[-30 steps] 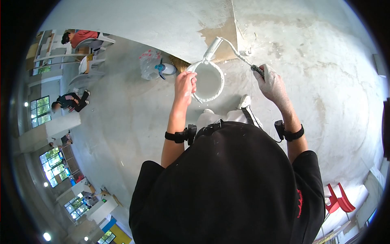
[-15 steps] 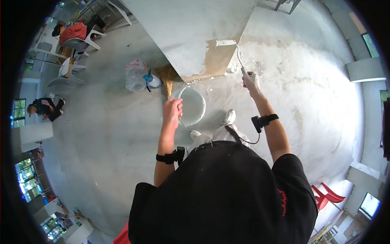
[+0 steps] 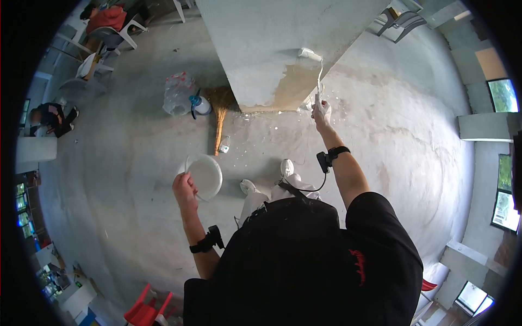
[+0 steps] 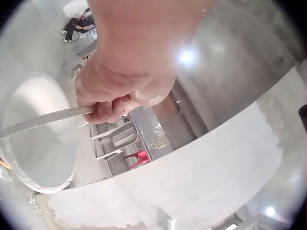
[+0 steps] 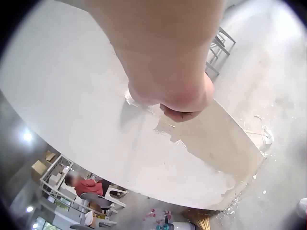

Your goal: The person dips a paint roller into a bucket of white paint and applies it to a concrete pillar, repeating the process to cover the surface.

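My left hand (image 3: 186, 191) grips the handle (image 4: 45, 122) of a white bucket (image 3: 219, 180), which hangs low at my left with pale liquid inside. My right hand (image 3: 322, 113) holds a paint roller (image 3: 310, 54) by its grip, arm stretched forward. The white roller head is up at the wall (image 3: 255, 49), overlapping the coated part in the head view. Below it a bare tan patch (image 3: 291, 87) runs down to the wall's bottom corner. In the right wrist view the hand hides most of the roller.
A straw broom (image 3: 219, 125), a spray bottle (image 3: 200, 105) and a clear plastic bag (image 3: 178, 93) lie left of the wall's corner. White crumbs dot the floor near its foot. Red chair (image 3: 145, 307) behind on the left; grey chair (image 3: 402, 22) far right. Seated people (image 3: 54, 119) are at the left.
The roller has come up from over the bucket to the wall as my right arm reached out. My left hand has carried the bucket left and back, away from the broom.
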The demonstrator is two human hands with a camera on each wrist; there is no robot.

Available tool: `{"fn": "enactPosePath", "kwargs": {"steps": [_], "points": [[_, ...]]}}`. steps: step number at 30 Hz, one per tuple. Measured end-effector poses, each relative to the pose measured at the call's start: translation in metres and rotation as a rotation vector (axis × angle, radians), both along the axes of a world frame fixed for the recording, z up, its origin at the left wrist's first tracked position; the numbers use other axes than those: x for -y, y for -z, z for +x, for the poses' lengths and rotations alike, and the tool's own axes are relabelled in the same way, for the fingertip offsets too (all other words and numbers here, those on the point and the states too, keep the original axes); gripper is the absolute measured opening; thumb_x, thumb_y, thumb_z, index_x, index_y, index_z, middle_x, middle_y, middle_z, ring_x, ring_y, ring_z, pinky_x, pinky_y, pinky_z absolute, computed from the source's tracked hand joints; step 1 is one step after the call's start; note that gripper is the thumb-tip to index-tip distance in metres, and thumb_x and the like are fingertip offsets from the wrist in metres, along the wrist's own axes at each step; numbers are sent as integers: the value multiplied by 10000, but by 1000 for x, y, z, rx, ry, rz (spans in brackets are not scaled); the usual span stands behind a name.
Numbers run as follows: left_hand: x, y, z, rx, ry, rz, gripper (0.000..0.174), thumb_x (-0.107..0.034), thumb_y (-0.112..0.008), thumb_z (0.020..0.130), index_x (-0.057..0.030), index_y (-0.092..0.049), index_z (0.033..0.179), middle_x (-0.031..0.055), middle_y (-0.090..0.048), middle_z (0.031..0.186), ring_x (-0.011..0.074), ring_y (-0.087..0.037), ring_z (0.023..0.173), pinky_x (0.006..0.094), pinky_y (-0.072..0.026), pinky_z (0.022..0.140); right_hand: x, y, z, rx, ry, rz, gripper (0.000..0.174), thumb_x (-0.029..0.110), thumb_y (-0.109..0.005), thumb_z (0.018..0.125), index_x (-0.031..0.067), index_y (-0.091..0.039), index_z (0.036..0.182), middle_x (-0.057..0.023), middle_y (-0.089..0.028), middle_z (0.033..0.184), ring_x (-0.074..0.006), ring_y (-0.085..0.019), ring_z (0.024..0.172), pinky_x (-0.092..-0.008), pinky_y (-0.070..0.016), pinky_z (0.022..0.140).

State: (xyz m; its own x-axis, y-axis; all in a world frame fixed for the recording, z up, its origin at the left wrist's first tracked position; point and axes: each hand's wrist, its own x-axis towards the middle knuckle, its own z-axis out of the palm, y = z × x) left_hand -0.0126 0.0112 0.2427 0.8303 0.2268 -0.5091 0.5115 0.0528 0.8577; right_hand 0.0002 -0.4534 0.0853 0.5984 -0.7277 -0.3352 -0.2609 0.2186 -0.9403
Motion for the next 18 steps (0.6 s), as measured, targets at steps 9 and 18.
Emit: {"fn": "enactPosePath", "kwargs": {"steps": [9,18], "points": [[-7,-16,-21,33,-192,45,137,-87,-559,825,-84,-466,724,-36,-350,564,55,-267,414,231,-215,403,22,125,6,-34,-71,-234,400,478,-532,886,83,-495,835,37,-414,539,-77,-401,415,-249,-318,358],[25,-28,-32,-1,-192,45,100,-84,-570,821,-72,-489,763,-29,-356,568,56,-272,411,224,-233,399,2,110,14,-297,-195,61,541,509,-467,866,-5,-601,764,-147,-583,619,-271,-585,574,-389,-447,555]]}}
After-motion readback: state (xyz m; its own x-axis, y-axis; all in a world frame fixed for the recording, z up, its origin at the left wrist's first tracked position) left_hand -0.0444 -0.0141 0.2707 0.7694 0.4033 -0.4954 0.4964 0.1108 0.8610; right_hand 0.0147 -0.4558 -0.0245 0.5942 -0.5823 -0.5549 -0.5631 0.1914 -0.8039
